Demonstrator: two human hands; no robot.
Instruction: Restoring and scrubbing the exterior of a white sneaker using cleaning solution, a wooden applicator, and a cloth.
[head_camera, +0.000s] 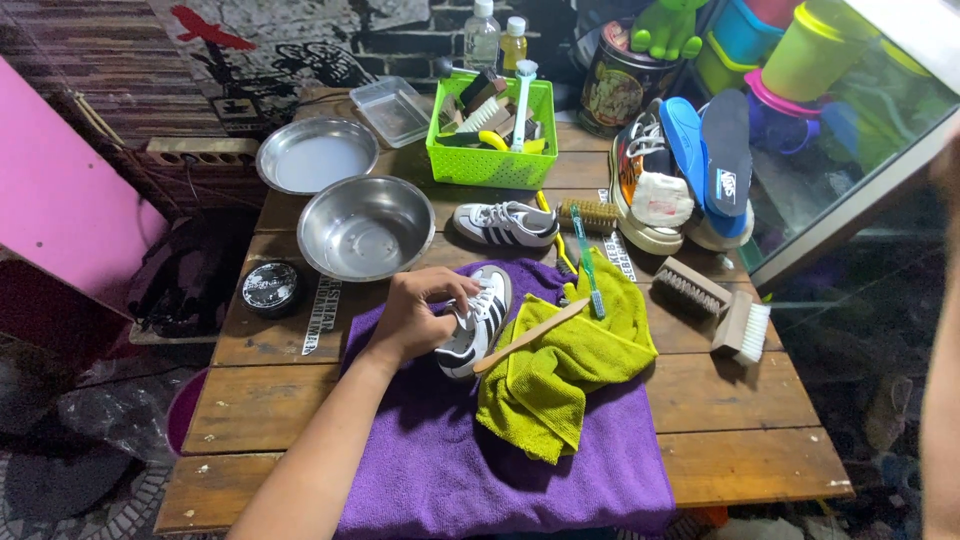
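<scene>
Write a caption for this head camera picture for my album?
A left hand grips a small white sneaker on a purple towel, beside a green cloth.

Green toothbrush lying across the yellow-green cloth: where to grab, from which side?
Grip the toothbrush at mid-handle, from above with fingers across it. It lies flat, running from beside the far sneaker down onto the cloth. The handle's upper stretch looks clear; its near end lies close to the wooden stick, and the left hand is well away on the near sneaker.
</scene>
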